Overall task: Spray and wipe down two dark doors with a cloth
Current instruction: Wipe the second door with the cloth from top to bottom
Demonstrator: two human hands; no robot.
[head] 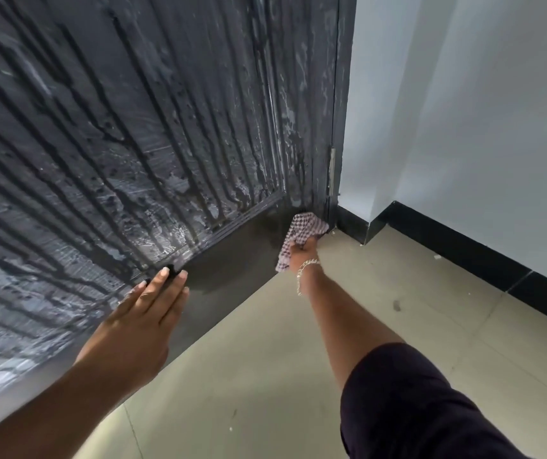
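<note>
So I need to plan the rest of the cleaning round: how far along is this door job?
Sprayed already: the dark door is covered in drip streaks and smears. In hand: the right hand grips the checked cloth against the bottom corner by the hinge, while the left hand rests flat on the door. Left: the streaked panel above looks unwiped, and no second door is in view.

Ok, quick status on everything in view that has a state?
Door: wet, streaked with drips, lower rail looks wiped.
Cloth: bunched, pressed into the bottom hinge-side corner of the door.
Right hand: holds the cloth.
Left hand: flat on the door, fingers straight.
Hinge: visible at the door edge.
Floor: a few specks and a smudge.
</note>
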